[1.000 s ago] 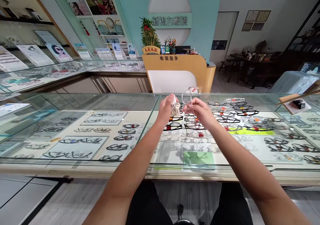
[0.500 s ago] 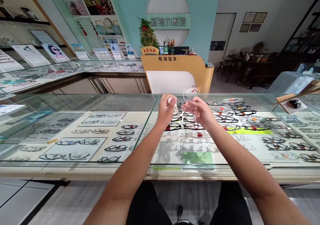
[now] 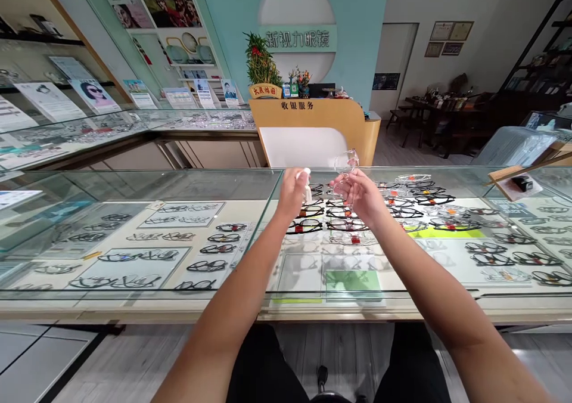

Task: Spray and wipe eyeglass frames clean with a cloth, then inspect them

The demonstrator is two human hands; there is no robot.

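My right hand (image 3: 363,195) pinches a pair of clear-framed eyeglasses (image 3: 346,162) with thumb and fingers. The glasses are raised above the glass counter, one round lens standing up over the fingertips. To their left, my left hand (image 3: 291,193) is closed around a small white item (image 3: 307,192). Its rounded end shows above the thumb and a pale part hangs below; my fingers hide the rest, and its kind is unclear. A gap separates the white item from the glasses. Below both hands, rows of dark eyeglasses (image 3: 344,212) with red tags lie in the display case.
The glass-topped counter (image 3: 179,183) spans the front, with more eyeglasses (image 3: 218,248) inside. A wooden stand (image 3: 509,176) is on its right end. Beyond are a cashier desk (image 3: 313,114), a potted plant (image 3: 261,63) and a side display counter (image 3: 214,120).
My right hand has shifted slightly right and turned the glasses. My left hand has moved a little left, widening the gap, and more of the white item's top shows.
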